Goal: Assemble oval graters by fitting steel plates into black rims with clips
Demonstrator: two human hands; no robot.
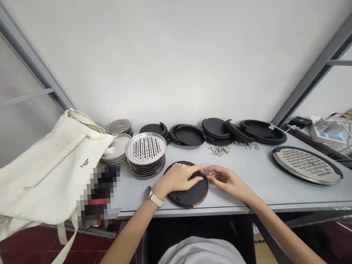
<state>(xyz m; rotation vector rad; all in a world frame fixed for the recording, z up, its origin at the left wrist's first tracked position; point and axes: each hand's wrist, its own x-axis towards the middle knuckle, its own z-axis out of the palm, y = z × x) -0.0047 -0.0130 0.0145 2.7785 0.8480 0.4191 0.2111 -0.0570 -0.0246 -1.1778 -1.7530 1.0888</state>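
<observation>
A black round plate (185,199) lies at the table's front edge, with a tan strip showing along its lower right rim. Across it rests my left hand (179,178), a watch on the wrist, its thumb and index finger closed on the plate's right side. My right hand (229,182) pinches a small metal clip (206,173) at that same edge, where both sets of fingertips almost meet. Exactly how the clip sits against the plate is hidden by the fingers.
Stacked metal grater plates (146,148) stand left of my hands. Several black round holders (190,135) line the wall, with loose metal clips (219,150) before them. A grater in a black holder (307,165) lies right. A cream bag (52,169) hangs over the left end.
</observation>
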